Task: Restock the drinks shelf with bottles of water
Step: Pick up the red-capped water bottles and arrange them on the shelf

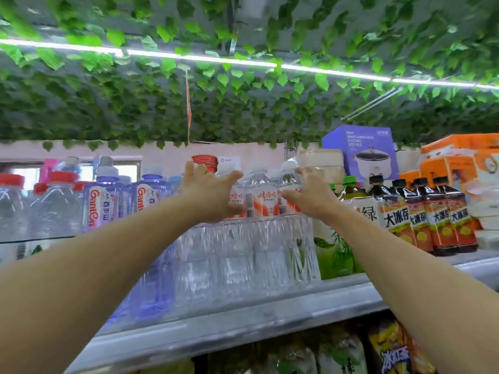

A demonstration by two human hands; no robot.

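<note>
The left hand presses spread fingers against the left side of a cluster of clear plastic water bottles with red-and-white labels standing on the grey metal shelf; the right hand, fingers likewise spread, flanks their right side. Dark tea bottles stand right of it.

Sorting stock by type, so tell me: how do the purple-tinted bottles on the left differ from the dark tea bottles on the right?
The purple bottles are see-through with a lilac tint; the tea bottles hold dark liquid. The purple ones have pale caps and white labels with red lettering; the tea ones have black caps and orange-and-yellow labels. The purple bottles look broader, the tea bottles slimmer. Both kinds stand upright in rows on the shelf.
</note>
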